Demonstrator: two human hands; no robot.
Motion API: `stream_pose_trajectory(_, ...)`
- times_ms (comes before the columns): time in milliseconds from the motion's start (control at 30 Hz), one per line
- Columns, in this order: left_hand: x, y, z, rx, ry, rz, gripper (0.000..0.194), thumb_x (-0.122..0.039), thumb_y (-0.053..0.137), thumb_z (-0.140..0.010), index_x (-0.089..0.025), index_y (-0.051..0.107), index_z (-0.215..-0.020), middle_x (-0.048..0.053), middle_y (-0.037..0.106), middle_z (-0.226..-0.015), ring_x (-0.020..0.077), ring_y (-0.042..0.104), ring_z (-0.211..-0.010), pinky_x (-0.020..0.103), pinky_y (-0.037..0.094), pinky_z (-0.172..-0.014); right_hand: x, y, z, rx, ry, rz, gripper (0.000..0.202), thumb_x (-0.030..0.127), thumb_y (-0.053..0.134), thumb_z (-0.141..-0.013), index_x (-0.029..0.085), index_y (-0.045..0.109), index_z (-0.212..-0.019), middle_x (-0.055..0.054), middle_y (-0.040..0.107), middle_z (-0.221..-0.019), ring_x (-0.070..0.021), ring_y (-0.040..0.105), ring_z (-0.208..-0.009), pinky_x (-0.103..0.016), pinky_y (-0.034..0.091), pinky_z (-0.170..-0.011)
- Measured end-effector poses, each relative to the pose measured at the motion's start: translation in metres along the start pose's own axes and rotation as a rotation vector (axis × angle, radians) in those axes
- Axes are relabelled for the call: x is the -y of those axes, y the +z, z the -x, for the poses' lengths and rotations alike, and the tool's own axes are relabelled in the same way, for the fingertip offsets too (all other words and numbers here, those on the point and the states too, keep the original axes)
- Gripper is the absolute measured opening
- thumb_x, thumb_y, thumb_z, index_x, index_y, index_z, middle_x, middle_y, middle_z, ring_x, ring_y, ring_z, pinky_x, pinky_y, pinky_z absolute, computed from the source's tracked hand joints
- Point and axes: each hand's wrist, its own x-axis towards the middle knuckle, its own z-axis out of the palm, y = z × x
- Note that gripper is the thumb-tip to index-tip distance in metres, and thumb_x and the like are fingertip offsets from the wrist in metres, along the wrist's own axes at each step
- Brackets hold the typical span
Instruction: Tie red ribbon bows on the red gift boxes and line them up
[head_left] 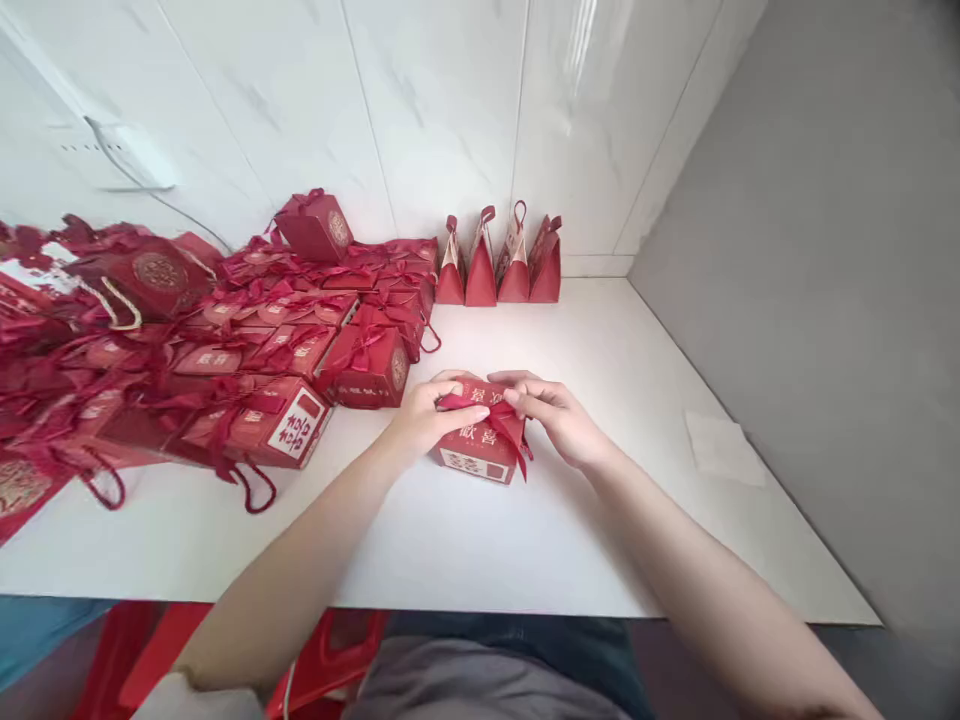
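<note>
A red gift box (469, 455) with gold characters and a pale label on its front side sits on the white table before me. A red ribbon (508, 425) is tied across its top, its tails hanging over the right side. My left hand (436, 415) lies against the box's left side, thumb pressing on the ribbon near the middle. From the right, my right hand (551, 412) pinches the ribbon at the knot between thumb and fingers. The fingers behind the box are partly hidden.
Many red ribboned gift boxes (367, 365) are crowded on the left of the white table (585, 340). Several pointed red boxes with loops (481, 270) stand by the tiled wall. A white paper sheet (724, 448) lies at right, near a grey partition (810, 270).
</note>
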Motion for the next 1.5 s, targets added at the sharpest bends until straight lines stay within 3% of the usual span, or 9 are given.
stream_pose_trajectory(467, -0.002, -0.002, -0.001, 0.033, 0.007, -0.05, 0.02, -0.033, 0.077, -0.071, -0.016, 0.067, -0.07, 0.006, 0.055, -0.123, 0.0222, 0.059, -0.104, 0.032, 0.046, -0.089, -0.004, 0.003, -0.003, -0.004, 0.026, -0.043, 0.035, 0.031, 0.064, -0.083, 0.018, 0.053, -0.053, -0.003, 0.061, -0.117, -0.0216, 0.058, -0.108, -0.033, 0.045, -0.09)
stream_pose_trajectory(600, -0.004, -0.011, 0.0, 0.036, 0.007, 0.039, 0.028, -0.044, 0.071, -0.077, -0.016, 0.07, -0.073, 0.008, 0.059, -0.122, 0.0258, 0.06, -0.106, 0.036, 0.046, -0.092, -0.002, 0.0, -0.002, -0.068, -0.004, -0.021, 0.022, 0.043, 0.059, -0.089, 0.024, 0.068, -0.085, -0.003, 0.056, -0.131, -0.0234, 0.053, -0.119, -0.037, 0.044, -0.096)
stream_pose_trajectory(667, -0.006, -0.018, 0.001, 0.037, 0.017, 0.083, 0.036, -0.051, 0.062, -0.083, -0.017, 0.072, -0.082, 0.01, 0.064, -0.116, 0.0269, 0.06, -0.105, 0.039, 0.044, -0.094, 0.002, -0.007, -0.001, -0.157, -0.013, -0.027, 0.023, 0.047, 0.058, -0.09, 0.029, 0.065, -0.102, -0.002, 0.055, -0.133, -0.0228, 0.052, -0.123, -0.038, 0.043, -0.099)
stream_pose_trajectory(800, -0.011, -0.026, 0.003, -0.046, 0.047, 0.034, 0.034, -0.052, 0.06, -0.084, -0.019, 0.07, -0.087, 0.009, 0.065, -0.117, 0.0281, 0.056, -0.115, 0.041, 0.04, -0.1, 0.016, -0.028, 0.005, -0.274, -0.011, 0.106, 0.027, 0.05, 0.06, -0.088, 0.024, 0.063, -0.089, -0.003, 0.065, -0.106, -0.0195, 0.062, -0.1, -0.037, 0.045, -0.096)
stream_pose_trajectory(933, -0.013, -0.022, 0.007, -0.126, 0.019, -0.04, 0.028, -0.047, 0.07, -0.077, -0.02, 0.064, -0.084, 0.006, 0.061, -0.126, 0.0268, 0.058, -0.113, 0.039, 0.044, -0.095, 0.036, -0.028, 0.018, -0.095, 0.064, 0.396, 0.045, 0.058, 0.05, -0.091, 0.019, 0.06, -0.071, -0.004, 0.065, -0.076, -0.018, 0.062, -0.074, -0.034, 0.049, -0.079)
stream_pose_trajectory(1033, -0.012, -0.016, 0.008, -0.132, 0.019, -0.123, 0.036, -0.044, 0.076, -0.072, -0.022, 0.064, -0.098, 0.007, 0.06, -0.126, 0.0264, 0.059, -0.11, 0.039, 0.045, -0.095, 0.044, -0.007, 0.03, -0.023, -0.132, 0.643, 0.04, 0.059, 0.057, -0.086, 0.02, 0.059, -0.084, -0.004, 0.065, -0.081, -0.0187, 0.061, -0.073, -0.033, 0.049, -0.071)
stream_pose_trajectory(1167, -0.008, -0.013, 0.007, -0.159, 0.03, -0.196, 0.043, -0.043, 0.075, -0.073, -0.022, 0.062, -0.108, 0.007, 0.064, -0.115, 0.0253, 0.061, -0.105, 0.039, 0.045, -0.095, 0.038, 0.024, 0.038, 0.022, -0.488, 0.993, 0.05, 0.056, 0.07, -0.078, 0.02, 0.056, -0.109, -0.009, 0.065, -0.1, -0.0238, 0.063, -0.083, -0.039, 0.051, -0.077)
stream_pose_trajectory(1300, -0.005, -0.015, 0.006, -0.198, 0.031, -0.167, 0.04, -0.041, 0.073, -0.075, -0.022, 0.061, -0.109, 0.006, 0.065, -0.11, 0.0242, 0.062, -0.101, 0.037, 0.046, -0.092, 0.026, 0.031, 0.036, 0.036, -0.574, 1.039, 0.016, 0.027, 0.054, -0.095, 0.02, 0.056, -0.11, -0.009, 0.066, -0.103, -0.022, 0.065, -0.09, -0.036, 0.054, -0.078)
stream_pose_trajectory(1500, -0.003, -0.019, 0.004, -0.196, -0.021, -0.056, 0.042, -0.043, 0.074, -0.074, -0.022, 0.062, -0.108, 0.005, 0.068, -0.101, 0.0227, 0.064, -0.092, 0.035, 0.049, -0.085, 0.02, 0.022, 0.033, -0.011, -0.702, 0.988, 0.021, 0.009, 0.047, -0.095, 0.022, 0.059, -0.106, -0.006, 0.069, -0.098, -0.02, 0.065, -0.089, -0.035, 0.054, -0.078)
